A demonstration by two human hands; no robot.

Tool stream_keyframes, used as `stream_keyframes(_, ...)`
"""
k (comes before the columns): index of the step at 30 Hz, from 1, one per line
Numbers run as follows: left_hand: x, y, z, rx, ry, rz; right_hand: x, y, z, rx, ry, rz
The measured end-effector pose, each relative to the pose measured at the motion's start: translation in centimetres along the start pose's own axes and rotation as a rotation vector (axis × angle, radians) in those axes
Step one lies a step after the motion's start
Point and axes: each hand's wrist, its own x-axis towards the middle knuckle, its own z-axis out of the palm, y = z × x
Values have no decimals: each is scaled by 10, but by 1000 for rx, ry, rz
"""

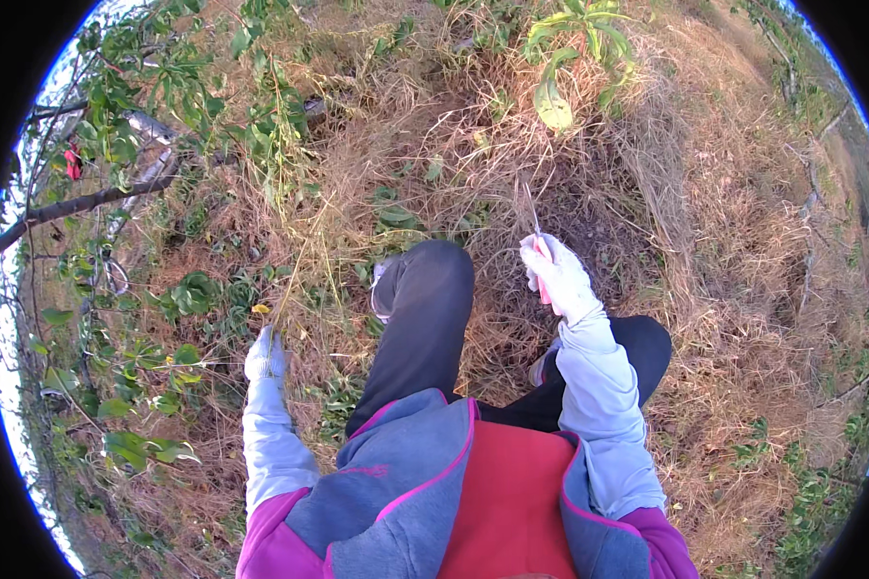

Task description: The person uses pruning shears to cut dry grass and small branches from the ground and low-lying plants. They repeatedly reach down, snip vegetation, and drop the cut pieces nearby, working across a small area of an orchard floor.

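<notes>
My right hand (pixel 566 279), in a white knit glove, grips a tool by its pink-red handle (pixel 544 291). A narrow metal blade (pixel 533 210) points up from that fist, over dry grass. On the left, my left hand (pixel 266 354) wears a white glove too and is closed around long yellow-green weed stalks (pixel 295 279). These stalks lean up and to the right, and their tops fan out. Its fingers are partly hidden from above. Both forearms are in pale blue sleeves, and the hands are far apart, on either side of my bent left knee (pixel 434 289).
A bare branch (pixel 90 201) and leafy twigs (pixel 188 101) reach in from the left. A red object (pixel 73 162) hangs among them. Ahead stands a broad-leaved green shoot (pixel 583 43). Dry grass (pixel 739 239) covers the ground, with thin branches (pixel 811 210) at right.
</notes>
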Motion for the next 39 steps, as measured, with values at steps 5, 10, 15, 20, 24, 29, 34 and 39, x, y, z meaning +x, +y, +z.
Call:
stream_keyframes(5, -52, -32, 5, -2, 89, -74, -14, 10, -13, 118, 43, -16)
stream_keyframes(10, -86, -19, 11, -138, 142, -29, -21, 15, -15, 78, 56, 33)
stream_keyframes(15, -89, -14, 25, -272, 74, -84, -25, 16, -17, 113, 40, 8)
stream_keyframes(20, -57, -40, 25, -883, 84, -214, -19, 19, -6, -9, 6, 2)
stream_keyframes(24, -48, -56, 26, -1192, -28, -378, -14, 17, 2, -100, -33, 54)
stream_keyframes(29, -49, -85, 63, -1171, -19, -452, -11, 19, 8, -85, -51, 62)
stream_keyframes(34, -51, -95, 105, -1070, -86, -372, -12, 17, 20, -27, -65, 55)
stream_keyframes(39, -45, -57, 83, -812, 25, -216, -14, -31, 33, -87, -1, -14)
